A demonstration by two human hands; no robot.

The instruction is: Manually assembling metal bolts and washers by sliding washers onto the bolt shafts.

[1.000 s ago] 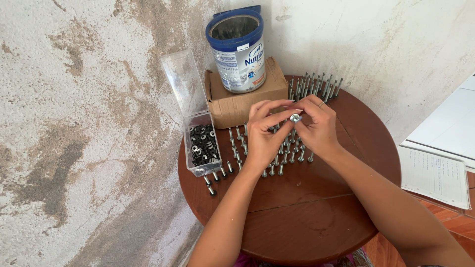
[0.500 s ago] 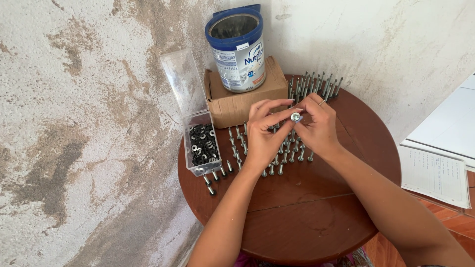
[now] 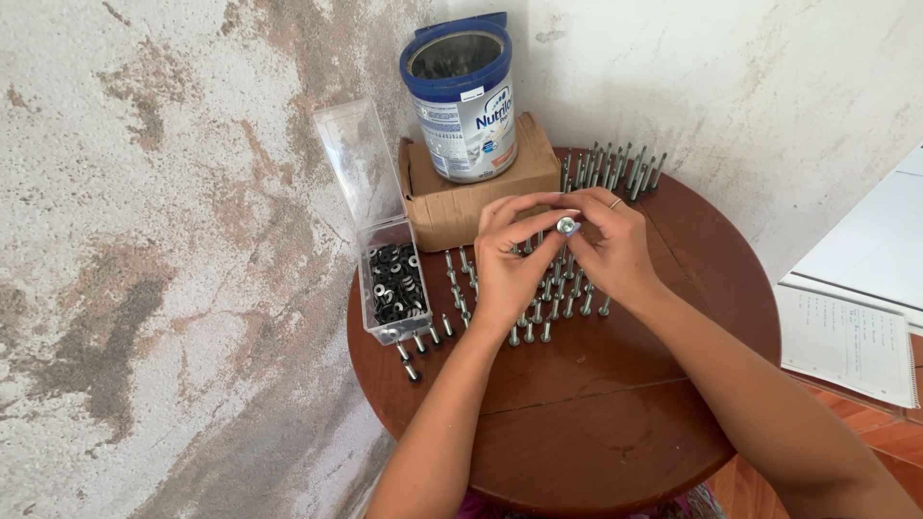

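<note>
Your left hand (image 3: 505, 274) and your right hand (image 3: 611, 252) meet above the middle of the round brown bench (image 3: 615, 413), fingertips drawn together around a single screw (image 3: 567, 227). You pinch that screw between both hands, its round silvery head facing up toward the camera; the shank is hidden behind your fingers. A ring (image 3: 615, 203) sits on a finger of your right hand.

Under your hands, a cluster of standing screws (image 3: 553, 308) rests on the bench on their heads, points up, in loose rows. More of them trail off to the left, ending beside the clear plastic box (image 3: 394, 288). That box lies just left of your left hand, its lid (image 3: 358, 163) swung open and leaning back toward the wall, its tray filled with small black washers (image 3: 394, 284).

Behind your hands, a brown cardboard box (image 3: 452, 207) stands at the rear of the bench, and a blue and silver tin (image 3: 461, 96) sits on top of it with its lid off. To the right of the cardboard box, a second batch of upright screws (image 3: 615, 171) stands close to the wall.

Off the bench to the right, an open spiral notebook (image 3: 846, 346) lies on a lower surface.
</note>
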